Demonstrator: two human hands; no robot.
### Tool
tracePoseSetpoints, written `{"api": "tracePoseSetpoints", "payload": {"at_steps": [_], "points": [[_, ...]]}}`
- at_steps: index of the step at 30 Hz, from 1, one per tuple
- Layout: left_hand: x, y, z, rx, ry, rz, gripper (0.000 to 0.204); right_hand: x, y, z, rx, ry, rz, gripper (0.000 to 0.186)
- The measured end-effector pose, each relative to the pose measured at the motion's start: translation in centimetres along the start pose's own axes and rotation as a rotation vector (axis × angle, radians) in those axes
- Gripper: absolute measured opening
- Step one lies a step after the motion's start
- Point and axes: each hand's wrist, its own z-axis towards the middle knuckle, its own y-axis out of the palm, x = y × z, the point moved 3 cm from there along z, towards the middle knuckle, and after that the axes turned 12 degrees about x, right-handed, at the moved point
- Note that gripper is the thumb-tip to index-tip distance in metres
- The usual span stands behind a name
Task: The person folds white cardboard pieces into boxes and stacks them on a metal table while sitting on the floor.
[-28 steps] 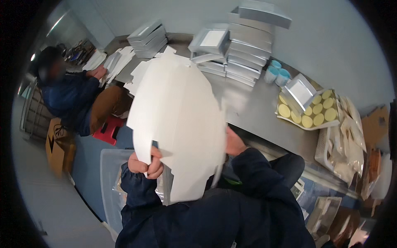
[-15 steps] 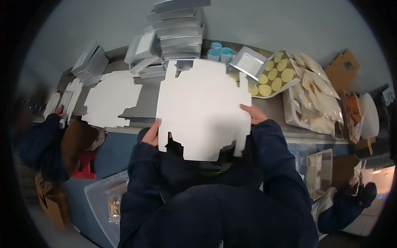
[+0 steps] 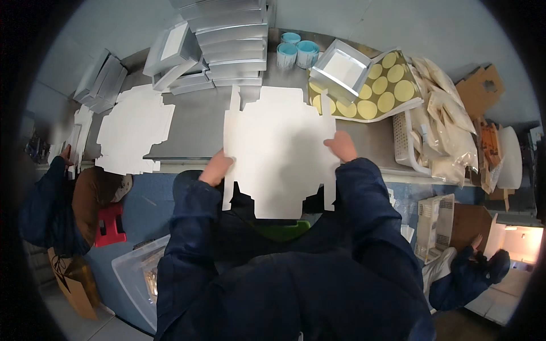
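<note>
A flat, die-cut white cardboard box blank point(image 3: 281, 153) with tabs and notches lies between my hands, partly over the front edge of the metal table point(image 3: 196, 128). My left hand point(image 3: 218, 167) grips its left side flap. On the opposite flap my right hand point(image 3: 342, 146) is closed, fingers over the edge. To the left, more white box blanks point(image 3: 136, 128) lie flat on the table. Behind my blank rises a stack of silver box trays point(image 3: 233, 48). A single silver tray point(image 3: 343, 68) rests tilted on a sheet of round yellow stickers point(image 3: 385, 101).
Blue-labelled sticker rolls point(image 3: 307, 54) stand at the back. A white basket point(image 3: 405, 142) holds bulging clear bags point(image 3: 446, 122) on the right. A plastic bin point(image 3: 133, 270) and a red stool point(image 3: 110, 224) are on the floor. Co-workers sit at left point(image 3: 51, 204) and right point(image 3: 469, 278).
The blank has tipped flatter and lower toward the table, its side flaps now bent along the creases. Both hands still hold its sides.
</note>
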Motion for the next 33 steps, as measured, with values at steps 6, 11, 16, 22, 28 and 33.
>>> {"api": "tracePoseSetpoints", "payload": {"at_steps": [6,11,16,22,28,33], "points": [[5.0,8.3,-2.5,0.402,0.168,0.636,0.069,-5.2,4.3,-3.2,0.322,-0.161,-0.346,0.035],[4.7,9.6,-2.1,0.466,0.042,0.919,0.084,-7.5,6.1,-5.9,0.709,-0.240,-0.506,0.042],[2.7,8.1,-1.4,0.390,0.069,0.848,0.089,-4.5,4.3,-3.5,0.367,-0.481,-0.354,0.049],[-1.2,4.5,0.5,0.241,-0.111,0.169,0.064,-1.8,2.4,-2.2,0.165,-0.232,0.505,0.037],[1.1,4.1,-1.1,0.155,-0.162,-0.291,0.057,-2.5,2.8,-3.5,0.107,0.062,0.355,0.047],[2.8,3.3,-2.5,0.111,-0.454,-0.441,0.054,-0.7,3.8,-3.8,0.076,0.063,0.537,0.040]]}}
